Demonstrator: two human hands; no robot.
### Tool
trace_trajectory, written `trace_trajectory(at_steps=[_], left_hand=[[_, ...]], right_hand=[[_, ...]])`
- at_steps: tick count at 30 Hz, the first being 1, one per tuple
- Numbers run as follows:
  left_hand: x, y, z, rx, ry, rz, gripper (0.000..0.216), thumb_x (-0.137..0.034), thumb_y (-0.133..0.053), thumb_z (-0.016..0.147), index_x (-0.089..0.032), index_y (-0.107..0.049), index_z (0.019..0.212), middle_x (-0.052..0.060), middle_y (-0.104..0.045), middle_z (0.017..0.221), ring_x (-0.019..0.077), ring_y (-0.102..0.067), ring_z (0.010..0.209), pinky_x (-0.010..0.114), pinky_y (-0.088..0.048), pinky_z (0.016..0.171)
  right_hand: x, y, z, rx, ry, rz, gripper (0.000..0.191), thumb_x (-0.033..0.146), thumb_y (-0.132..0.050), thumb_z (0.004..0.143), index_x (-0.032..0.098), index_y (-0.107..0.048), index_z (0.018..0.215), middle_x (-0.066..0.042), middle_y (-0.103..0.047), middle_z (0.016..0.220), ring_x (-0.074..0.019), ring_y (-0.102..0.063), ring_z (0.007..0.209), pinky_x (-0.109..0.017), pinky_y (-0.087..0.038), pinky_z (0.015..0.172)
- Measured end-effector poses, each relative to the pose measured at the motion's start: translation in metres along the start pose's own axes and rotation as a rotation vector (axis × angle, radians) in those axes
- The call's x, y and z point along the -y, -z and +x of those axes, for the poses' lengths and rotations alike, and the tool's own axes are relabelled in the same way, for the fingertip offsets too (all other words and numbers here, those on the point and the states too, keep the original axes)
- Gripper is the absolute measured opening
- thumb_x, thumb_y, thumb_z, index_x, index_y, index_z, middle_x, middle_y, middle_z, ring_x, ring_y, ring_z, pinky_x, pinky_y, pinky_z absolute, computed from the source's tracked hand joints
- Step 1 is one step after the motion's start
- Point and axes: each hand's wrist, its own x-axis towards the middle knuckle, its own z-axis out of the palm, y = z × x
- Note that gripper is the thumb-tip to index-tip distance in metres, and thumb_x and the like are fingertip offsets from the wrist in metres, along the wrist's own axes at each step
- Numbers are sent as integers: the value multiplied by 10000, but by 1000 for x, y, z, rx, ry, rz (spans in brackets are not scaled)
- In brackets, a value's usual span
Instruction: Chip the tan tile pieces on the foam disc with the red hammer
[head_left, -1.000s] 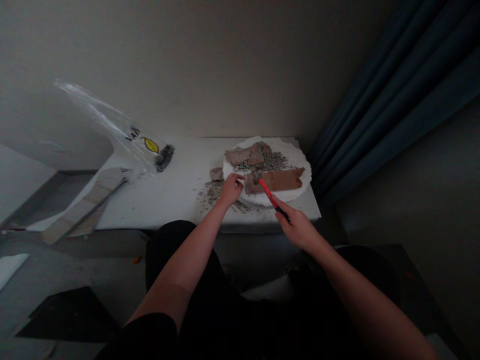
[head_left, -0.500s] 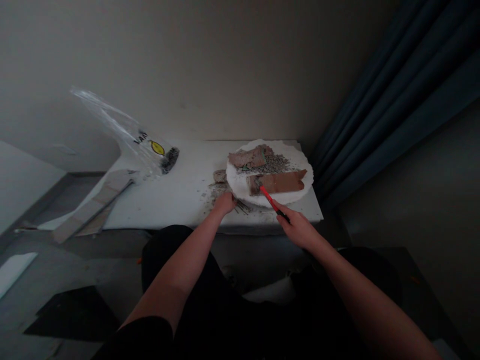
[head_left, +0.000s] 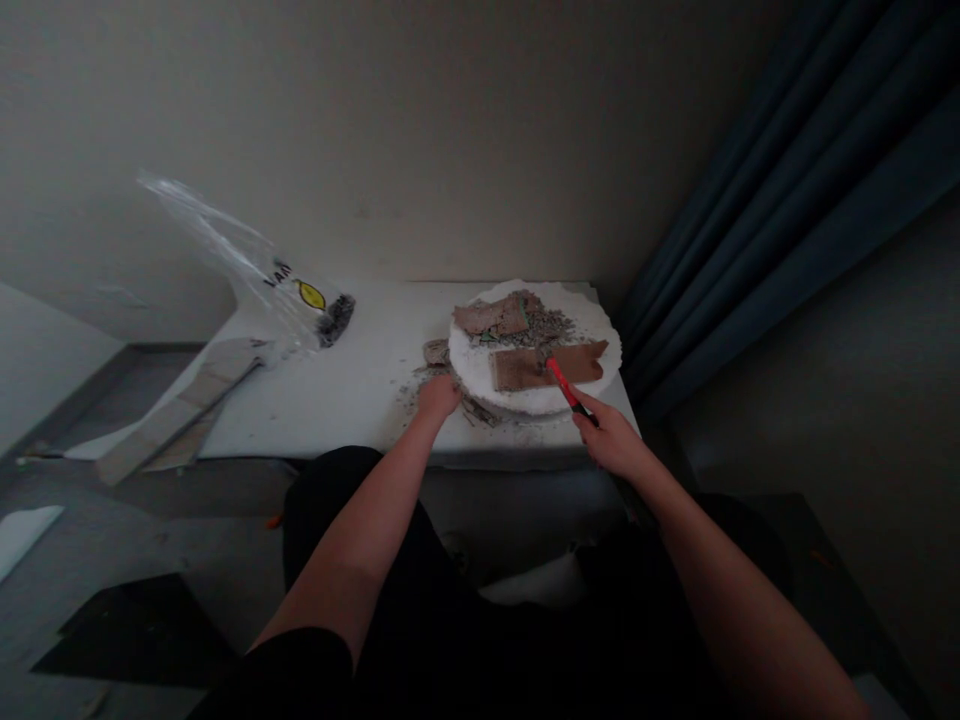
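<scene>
My right hand (head_left: 611, 438) is closed round a slim red-and-black handled tool (head_left: 564, 383). The tool's far end rests at the middle of a brown cardboard strip (head_left: 517, 368), and its tip is too dim to make out. The strip lies on a rough-edged white round slab (head_left: 480, 392). Behind the strip, on the same slab, are a torn brown piece (head_left: 491, 318) and a heap of grey crumbs (head_left: 546, 328). My left hand (head_left: 439, 397) is closed at the slab's left edge; whatever its fingers hold is hidden. Grey shreds (head_left: 480, 412) lie beside it.
A white table (head_left: 337, 400) stands against the wall. On its left are a clear plastic bag (head_left: 255, 285) with dark stuff at its bottom and some cardboard strips (head_left: 176, 410). A small grey-brown bundle (head_left: 436, 352) sits left of the slab. Blue curtains (head_left: 757, 200) hang at right.
My right hand has moved the tool to the right and slightly away from me along the cardboard strip. My left hand has shifted a little left and back toward the wall.
</scene>
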Motion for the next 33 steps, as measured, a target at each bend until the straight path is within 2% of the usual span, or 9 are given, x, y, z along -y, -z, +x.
trace_trajectory(at_steps=[2, 5, 8, 10, 13, 18, 23, 33], left_hand=[[-3, 18, 8, -113, 68, -98, 163, -156, -596, 764, -167, -685, 901, 136, -723, 902, 278, -670, 915, 378, -510, 808], [-18, 32, 10, -164, -34, -335, 302, -114, -574, 761, -168, -685, 1037, 75, -717, 896, 192, -655, 811, 317, -503, 797], [-44, 29, 2, -130, -177, -525, 342, -150, -536, 806, -162, -676, 1117, 45, -708, 902, 130, -605, 680, 275, -492, 718], [-60, 22, -4, -92, -269, -603, 263, -183, -543, 820, -156, -693, 1034, 48, -717, 929, 120, -595, 681, 265, -488, 707], [-74, 13, -9, -38, -359, -670, 142, -238, -604, 810, -159, -685, 896, 34, -716, 854, 122, -595, 691, 257, -484, 689], [-76, 7, -7, 17, -410, -676, 85, -244, -662, 791, -172, -666, 836, 9, -694, 764, 123, -608, 698, 263, -495, 703], [-75, 2, -5, 12, -420, -659, 74, -225, -665, 794, -173, -666, 846, 9, -694, 764, 123, -617, 701, 270, -502, 714], [-74, 2, -6, -8, -426, -634, 64, -218, -651, 804, -177, -670, 850, 5, -707, 778, 127, -631, 715, 271, -506, 727]], right_hand=[[1, -2, 1, 13, -3, -20, 565, 263, -477, 930, 193, -500, 1490, -60, -734, 851, -213, -673, 745, -330, -521, 754], [3, -3, 2, 21, -3, -49, 559, 258, -483, 930, 209, -507, 1487, -72, -742, 915, -215, -664, 765, -332, -505, 768], [3, -4, 4, 42, -8, -57, 567, 254, -477, 936, 210, -488, 1501, -86, -743, 957, -220, -662, 784, -336, -493, 777], [1, -4, 5, 54, -9, -60, 577, 256, -470, 940, 209, -465, 1515, -94, -745, 977, -230, -666, 800, -345, -492, 784], [-3, -5, 6, 52, 17, -76, 585, 254, -472, 937, 203, -456, 1520, -118, -740, 1081, -258, -676, 891, -378, -491, 843], [-8, -7, 7, 49, 35, -88, 593, 249, -474, 934, 229, -445, 1526, -127, -708, 1223, -306, -652, 1095, -417, -489, 919], [-8, -8, 7, 49, 23, -94, 594, 253, -486, 937, 253, -441, 1529, -110, -728, 1187, -300, -679, 1046, -429, -500, 926], [-10, -8, 7, 55, 35, -109, 607, 245, -495, 939, 262, -419, 1540, -105, -703, 1257, -309, -665, 1106, -448, -491, 965]])
